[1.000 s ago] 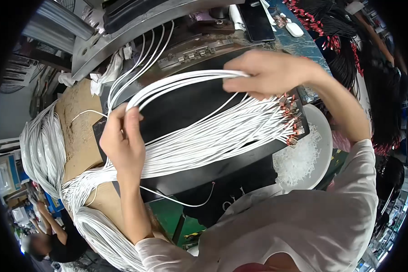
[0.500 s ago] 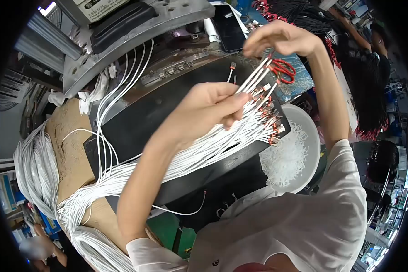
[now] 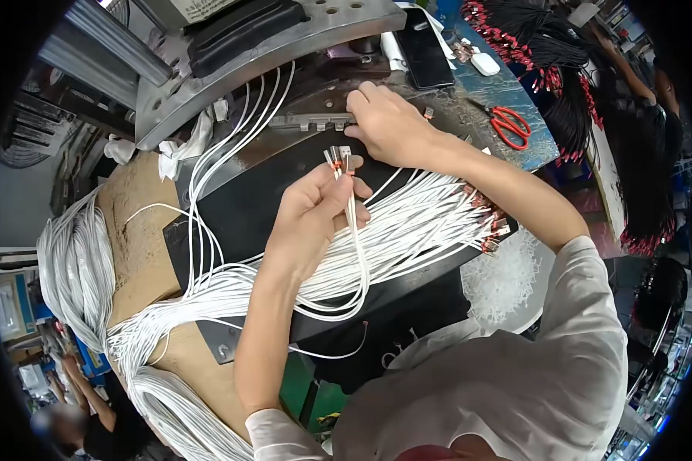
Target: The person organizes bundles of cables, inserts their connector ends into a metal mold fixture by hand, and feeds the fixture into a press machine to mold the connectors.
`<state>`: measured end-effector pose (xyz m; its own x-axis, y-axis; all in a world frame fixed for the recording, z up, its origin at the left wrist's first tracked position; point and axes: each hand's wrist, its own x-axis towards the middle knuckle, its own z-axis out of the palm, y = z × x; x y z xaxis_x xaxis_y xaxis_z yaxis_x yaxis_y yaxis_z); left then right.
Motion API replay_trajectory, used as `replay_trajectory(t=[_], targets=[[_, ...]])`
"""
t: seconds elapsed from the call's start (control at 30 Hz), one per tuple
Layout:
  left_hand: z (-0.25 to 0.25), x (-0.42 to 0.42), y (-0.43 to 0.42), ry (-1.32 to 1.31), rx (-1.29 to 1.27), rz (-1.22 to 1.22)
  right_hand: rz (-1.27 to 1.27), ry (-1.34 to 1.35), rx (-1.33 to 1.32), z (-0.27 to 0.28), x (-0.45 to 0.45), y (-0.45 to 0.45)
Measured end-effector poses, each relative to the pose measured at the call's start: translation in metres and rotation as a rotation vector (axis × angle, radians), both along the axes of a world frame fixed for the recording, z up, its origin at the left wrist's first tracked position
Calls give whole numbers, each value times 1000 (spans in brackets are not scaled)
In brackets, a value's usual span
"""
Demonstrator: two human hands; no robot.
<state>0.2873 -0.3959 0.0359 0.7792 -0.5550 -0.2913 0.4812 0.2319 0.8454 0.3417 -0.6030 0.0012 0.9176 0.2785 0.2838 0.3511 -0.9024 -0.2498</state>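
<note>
My left hand (image 3: 307, 211) is closed on several white cables just below their metal connectors (image 3: 340, 160), which point upward. The held cables loop down over a large bundle of white cables (image 3: 407, 223) with red-and-metal ends, lying on a black board (image 3: 284, 180). My right hand (image 3: 380, 123) is at the right end of a metal strip with small slots (image 3: 315, 123). Its fingers are bent together, and whatever they grip is hidden.
Red-handled scissors (image 3: 509, 127) and a black phone (image 3: 425, 50) lie beyond my right arm. A bowl of clear pieces (image 3: 507, 288) stands at the right. A metal press (image 3: 284, 34) overhangs the back left. Cable coils (image 3: 73, 269) hang at left; a co-worker (image 3: 92, 415) is lower left.
The left hand has turned upright, bringing the cable ends left, away from the scissors. My right hand has moved left and down to the metal strip.
</note>
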Motion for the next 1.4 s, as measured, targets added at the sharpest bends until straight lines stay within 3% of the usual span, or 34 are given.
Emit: replay_trajectory(t=[0.1, 0.23, 0.33, 0.37, 0.73, 0.9, 1.13, 1.4], targets=[[-1, 5, 0, 82, -10, 16, 61, 228, 44, 32, -17, -2], [-8, 7, -5, 10, 84, 61, -23, 644, 675, 34, -19, -5], [-10, 9, -11, -44, 226, 43, -1, 749, 1073, 38, -32, -4], [-7, 9, -14, -48, 285, 54, 15, 734, 1099, 37, -33, -5], [-2, 10, -18, -30, 282, 42, 137, 694, 1033, 21, -34, -8], [-9, 10, -16, -53, 231, 130, 77, 783, 990, 33, -38, -8], [-11, 9, -11, -186, 426, 81, 16, 730, 1050, 34, -40, -18], [-3, 6, -15, -73, 339, 84, 80, 691, 961, 38, -46, -15]])
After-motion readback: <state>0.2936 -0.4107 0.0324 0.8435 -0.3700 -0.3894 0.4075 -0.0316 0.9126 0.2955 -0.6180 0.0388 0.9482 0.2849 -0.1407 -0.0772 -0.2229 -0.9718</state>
